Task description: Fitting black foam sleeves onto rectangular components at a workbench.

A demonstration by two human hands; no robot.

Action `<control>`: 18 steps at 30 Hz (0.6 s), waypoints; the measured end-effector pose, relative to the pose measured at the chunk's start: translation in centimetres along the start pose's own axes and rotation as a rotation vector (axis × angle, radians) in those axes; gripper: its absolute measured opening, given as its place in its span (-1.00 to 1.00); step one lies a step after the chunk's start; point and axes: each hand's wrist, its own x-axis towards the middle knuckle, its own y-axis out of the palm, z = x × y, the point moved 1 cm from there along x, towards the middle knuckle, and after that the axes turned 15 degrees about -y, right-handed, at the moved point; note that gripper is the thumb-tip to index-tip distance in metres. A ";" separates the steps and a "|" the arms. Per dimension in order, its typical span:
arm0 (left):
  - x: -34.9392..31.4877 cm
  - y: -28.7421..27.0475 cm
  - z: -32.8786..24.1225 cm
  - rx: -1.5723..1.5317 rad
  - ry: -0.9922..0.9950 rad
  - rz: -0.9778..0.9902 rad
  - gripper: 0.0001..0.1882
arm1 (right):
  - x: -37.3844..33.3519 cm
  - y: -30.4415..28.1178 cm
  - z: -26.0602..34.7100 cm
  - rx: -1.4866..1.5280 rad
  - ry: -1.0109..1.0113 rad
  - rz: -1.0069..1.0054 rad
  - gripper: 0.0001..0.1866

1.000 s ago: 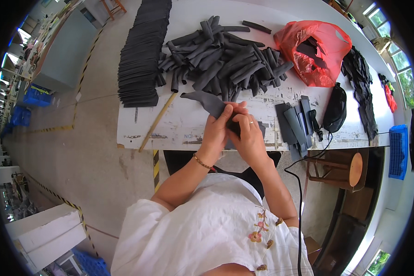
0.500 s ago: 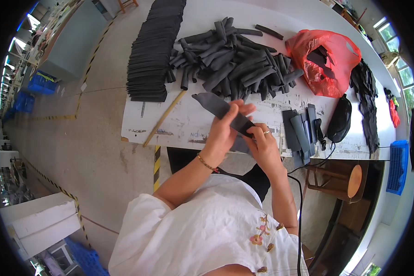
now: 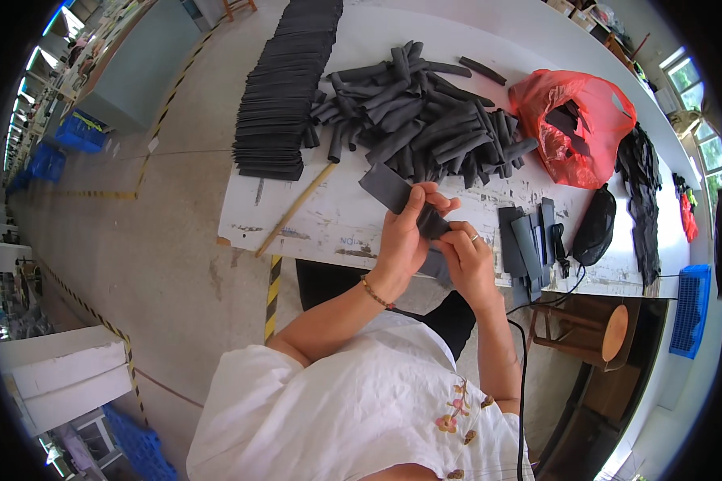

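A flat dark grey fabric strip [image 3: 386, 187] is held over the table's front edge. My left hand [image 3: 409, 232] is closed round its middle, thumb on top. At the strip's near end, the fingers of my right hand [image 3: 466, 255] pinch it. Beyond my hands lies a heap of rolled dark grey fabric tubes [image 3: 425, 112]. To its left stands a long, neat stack of flat dark strips [image 3: 277, 104]. Several loose grey strips [image 3: 526, 244] lie right of my right hand.
A yellowish stick [image 3: 297, 208] lies at the table's [image 3: 245, 212] left front. At the right are a red plastic bag [image 3: 573, 136] with dark pieces inside, a black pouch [image 3: 596, 228] with a cord, and a dark strip bundle [image 3: 640, 204]. A wooden stool [image 3: 614, 333] stands below.
The strip's far end, pointed and narrow before, now shows flat and broad. Its near part bends between my hands, which are closer together. The whole view has shifted slightly.
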 end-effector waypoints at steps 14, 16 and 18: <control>0.1 -0.5 0.5 -0.024 0.029 -0.019 -0.68 | 0.6 0.5 -0.1 0.055 0.030 -0.004 -0.83; 0.2 -0.7 0.6 -0.012 0.022 -0.013 -0.68 | 0.4 0.6 -0.3 0.082 0.040 0.002 -0.84; 0.5 -1.1 0.5 -0.010 0.007 -0.018 -0.67 | 0.3 0.8 -0.5 0.097 0.092 -0.013 -0.85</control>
